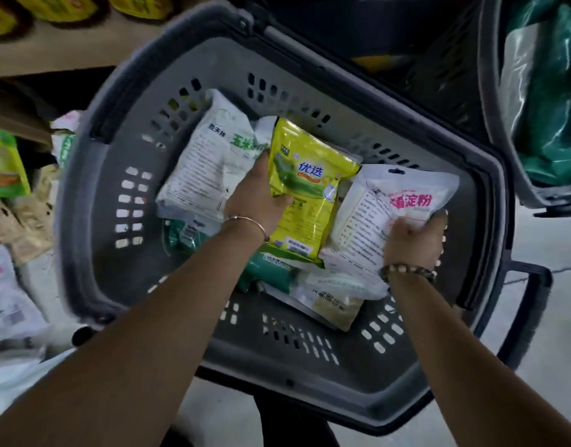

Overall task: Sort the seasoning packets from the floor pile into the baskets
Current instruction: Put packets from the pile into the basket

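A grey plastic basket fills the middle of the view with several packets in it. My left hand grips a yellow-green packet by its left edge, over the basket's middle. My right hand holds the lower edge of a white packet with pink lettering at the basket's right side. A white packet with green lettering lies at the back left of the basket. Green and white packets lie underneath, partly hidden by my arms.
A second grey basket with green packets stands at the upper right. Loose packets lie on the floor at the left, below a wooden shelf with yellow bags. The basket's handle hangs down at the right.
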